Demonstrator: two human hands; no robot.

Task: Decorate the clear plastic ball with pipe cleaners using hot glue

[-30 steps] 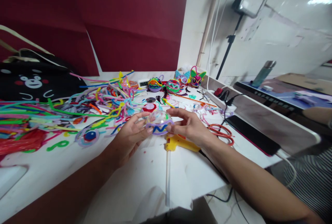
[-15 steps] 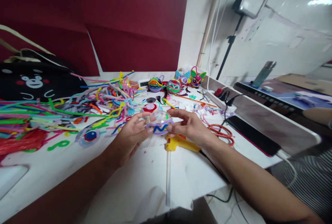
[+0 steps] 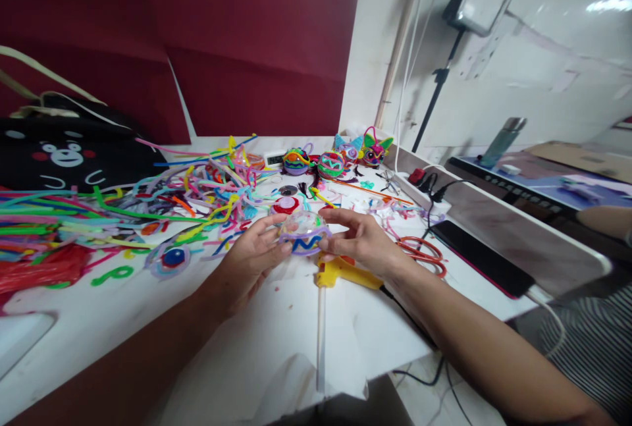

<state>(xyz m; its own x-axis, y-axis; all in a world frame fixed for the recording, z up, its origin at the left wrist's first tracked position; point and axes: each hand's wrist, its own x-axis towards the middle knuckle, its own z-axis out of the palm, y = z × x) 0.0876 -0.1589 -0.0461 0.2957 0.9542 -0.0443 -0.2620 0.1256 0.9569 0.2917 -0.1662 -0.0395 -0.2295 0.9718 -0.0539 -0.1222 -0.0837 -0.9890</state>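
Clear domed ornament, banded in purple with a blue zigzag, is sitting just below the middle of the frame between the left hand and the right hand. Both hands are grasping it lightly, thumbs toward the viewer and fingers curving around its sides; whether its underside is touching the worktop, I cannot tell. Below it, a pale stick is running up from the lower middle toward a yellow glue gun, which is lying partly under the right hand. At centre left, a flat ring with a blue centre is resting near loose coloured strands. At right, a black phone is lying beside a coiled red cord. Behind the ornament, a red-rimmed disc is showing. Farther back, a tangle of fuzzy stems is spreading across the left, beside a black bag, while decorated balls are standing in a row above centre. Beyond, a maroon sheet is filling the upper left.
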